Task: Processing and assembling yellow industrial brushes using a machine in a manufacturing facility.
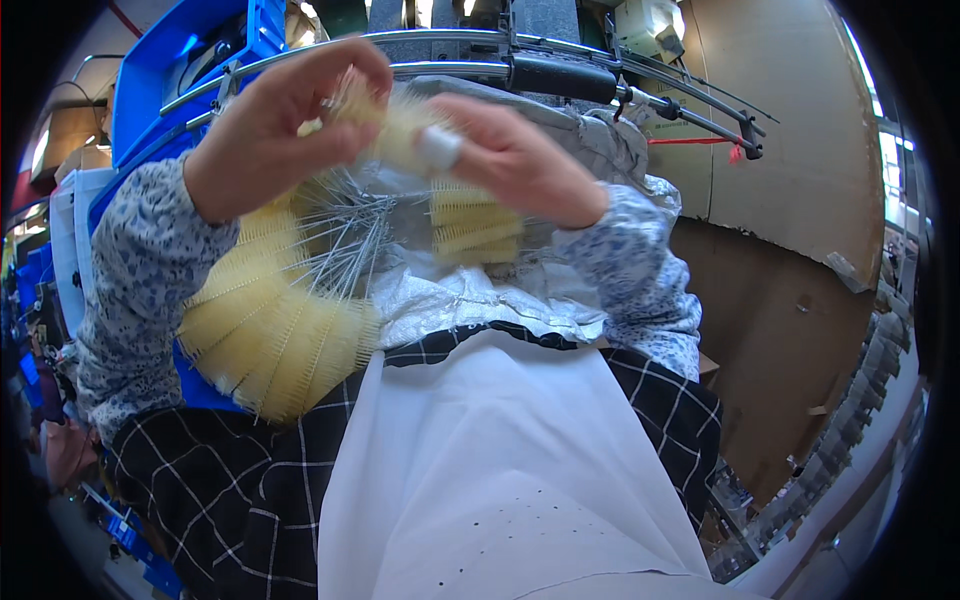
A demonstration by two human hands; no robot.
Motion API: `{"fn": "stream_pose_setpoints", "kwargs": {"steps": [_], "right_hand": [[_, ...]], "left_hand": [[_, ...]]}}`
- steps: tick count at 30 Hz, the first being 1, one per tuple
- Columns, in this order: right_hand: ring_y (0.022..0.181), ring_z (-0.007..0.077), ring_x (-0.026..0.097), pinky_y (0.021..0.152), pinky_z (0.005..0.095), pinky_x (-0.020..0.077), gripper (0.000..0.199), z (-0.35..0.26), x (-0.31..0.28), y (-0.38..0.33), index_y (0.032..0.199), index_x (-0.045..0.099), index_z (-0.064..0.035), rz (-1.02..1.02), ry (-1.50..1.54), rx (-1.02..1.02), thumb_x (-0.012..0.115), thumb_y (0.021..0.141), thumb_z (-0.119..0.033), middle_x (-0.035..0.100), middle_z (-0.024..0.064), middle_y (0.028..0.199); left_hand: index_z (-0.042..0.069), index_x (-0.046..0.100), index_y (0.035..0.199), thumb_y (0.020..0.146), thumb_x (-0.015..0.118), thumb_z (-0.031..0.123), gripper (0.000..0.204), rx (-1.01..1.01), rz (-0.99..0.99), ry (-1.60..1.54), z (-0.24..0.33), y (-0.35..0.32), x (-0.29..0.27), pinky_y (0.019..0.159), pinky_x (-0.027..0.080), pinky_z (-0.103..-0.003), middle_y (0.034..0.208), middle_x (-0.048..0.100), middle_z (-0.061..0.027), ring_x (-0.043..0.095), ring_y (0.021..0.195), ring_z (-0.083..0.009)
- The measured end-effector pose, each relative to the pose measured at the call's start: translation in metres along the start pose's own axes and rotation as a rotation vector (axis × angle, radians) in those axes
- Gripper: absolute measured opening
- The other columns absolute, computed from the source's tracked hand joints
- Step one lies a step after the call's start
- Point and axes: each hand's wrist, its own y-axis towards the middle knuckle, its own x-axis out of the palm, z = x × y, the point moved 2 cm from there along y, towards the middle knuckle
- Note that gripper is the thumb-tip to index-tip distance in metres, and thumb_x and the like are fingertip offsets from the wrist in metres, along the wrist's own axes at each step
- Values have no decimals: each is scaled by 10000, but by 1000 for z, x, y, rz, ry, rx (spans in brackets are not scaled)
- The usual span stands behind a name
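Note:
A pale yellow bristle brush [395,130], smeared by motion, is held up between my hands. My left hand [290,125] is closed round its left end, fingers curled. My right hand [525,160], with a white wrap [438,148] on one digit, closes on the brush's right part; its fingertips are blurred. Below my left hand, several similar yellow brushes [280,340] lie fanned in a curve, their thin wire stems [345,235] pointing inward. Under my right hand lies a smaller stack of yellow bristle pieces [475,225].
A metal rail frame with a black roller [563,78] crosses behind the hands. Blue bins [160,90] stand at the far left, and cardboard [780,130] rises at the right. Crumpled silvery sheeting [470,295] lies in front of my white-aproned lap [500,450].

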Motion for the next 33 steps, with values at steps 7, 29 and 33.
{"fn": "stream_pose_setpoints", "kwargs": {"steps": [7, 29, 33], "right_hand": [[784, 228, 500, 705, 323, 409, 261, 84, -108, 14, 982, 545, -174, 766, -1246, -33, 508, 729, -121, 546, 39, 845], [794, 225, 453, 691, 360, 353, 160, 109, -145, 28, 848, 588, -224, 821, -1258, 135, 474, 737, -234, 519, 33, 825], [870, 220, 476, 755, 384, 360, 292, 127, -160, 30, 1062, 505, -251, 670, -1329, 234, 446, 778, -279, 537, 4, 910]], "left_hand": [[45, 403, 1056, 632, 652, 276, 543, -678, -187, 515, 20, -90, -39, 644, 429, -274, 878, 481, -108, 514, 756, -203], [28, 445, 823, 588, 474, 6, 237, -655, 254, 462, 38, -126, -12, 479, 266, -202, 647, 373, -4, 340, 552, -66], [-2, 424, 844, 580, 428, 35, 267, -360, 532, 476, 43, -138, -26, 665, 284, -231, 790, 387, -58, 367, 719, -136]]}}
